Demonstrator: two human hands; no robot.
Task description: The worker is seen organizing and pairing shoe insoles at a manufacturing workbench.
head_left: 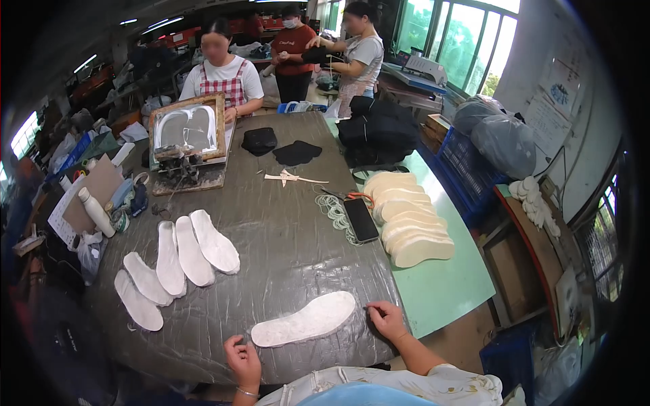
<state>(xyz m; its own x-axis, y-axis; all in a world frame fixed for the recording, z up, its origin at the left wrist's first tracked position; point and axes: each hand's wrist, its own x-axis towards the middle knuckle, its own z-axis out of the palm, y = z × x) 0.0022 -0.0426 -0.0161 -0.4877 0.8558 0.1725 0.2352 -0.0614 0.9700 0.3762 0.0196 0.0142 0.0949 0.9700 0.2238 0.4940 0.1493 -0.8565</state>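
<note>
A single white shoe insole (305, 320) lies flat on the grey covered table (271, 250) in front of me, between my hands. My left hand (242, 360) rests just left of its lower end, not touching it; the fingers are loosely bent and apart, with nothing seen in them. Beyond the insole's other end, my right hand (388, 321) is at the table, its fingertips drawn together in a pinch. Whether something small is between them I cannot make out. To the left, several more white insoles (181, 254) lie fanned out side by side.
Stacked cream insoles (413, 216) stand on a green board (440, 291) at right, beside a phone (361, 220), orange-handled scissors (359, 196) and cord (336, 218). Farther back are a framed screen (222, 128), black pieces (298, 153) and several people. A white bottle (96, 212) stands left.
</note>
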